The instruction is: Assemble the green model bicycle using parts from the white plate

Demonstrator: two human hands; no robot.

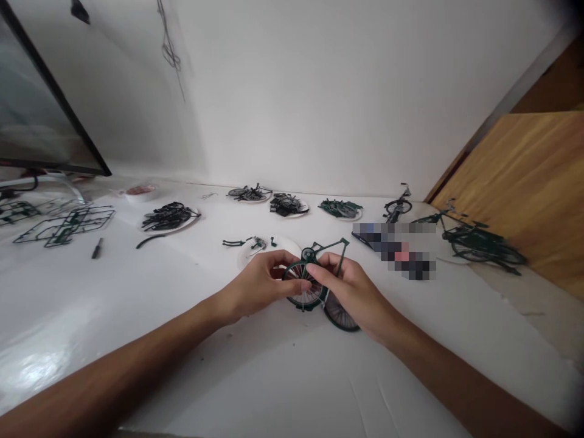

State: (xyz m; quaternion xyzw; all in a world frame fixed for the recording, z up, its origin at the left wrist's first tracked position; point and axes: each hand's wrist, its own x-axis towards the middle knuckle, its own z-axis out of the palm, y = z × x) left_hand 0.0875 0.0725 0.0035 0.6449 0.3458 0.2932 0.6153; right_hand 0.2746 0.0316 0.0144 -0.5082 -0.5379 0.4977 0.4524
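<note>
Both the left hand point(255, 283) and right hand point(353, 285) are bare, with slender fingers point(279, 258) and rounded thumbs point(322, 277). Behind the hands, the wrists point(222, 309) narrow; farther back, the left forearm point(146, 344) and right forearm point(440, 362), also bare, broaden gradually toward the elbows.
</note>
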